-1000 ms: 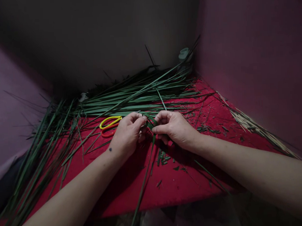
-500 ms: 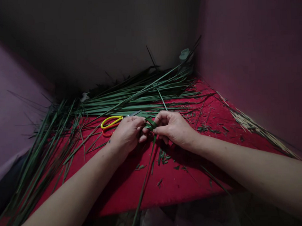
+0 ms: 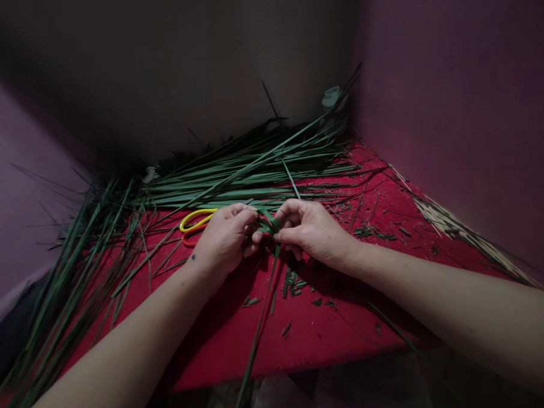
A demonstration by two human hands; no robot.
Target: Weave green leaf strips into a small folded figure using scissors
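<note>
Between my two hands is a green leaf strip (image 3: 269, 224), bent into a small loop or fold. My left hand (image 3: 232, 236) pinches its left side, thumb and forefinger closed. My right hand (image 3: 310, 233) grips the right side in a like pinch. A long tail of the strip (image 3: 264, 315) hangs toward me over the front edge of the red cloth. Scissors with yellow and red handles (image 3: 190, 221) lie just behind my left hand, which hides most of the blades.
Long green leaves (image 3: 235, 175) lie heaped along the back and down the left side (image 3: 60, 303) of the red surface (image 3: 305, 347). Cut leaf bits (image 3: 293, 284) are scattered about. Pale thin sticks (image 3: 462, 235) run along the right wall. A pale object (image 3: 331, 97) stands at the back.
My left hand has shifted slightly left, and the folded part of the strip looks a little more spread between my fingers. My right hand stays nearly still.
</note>
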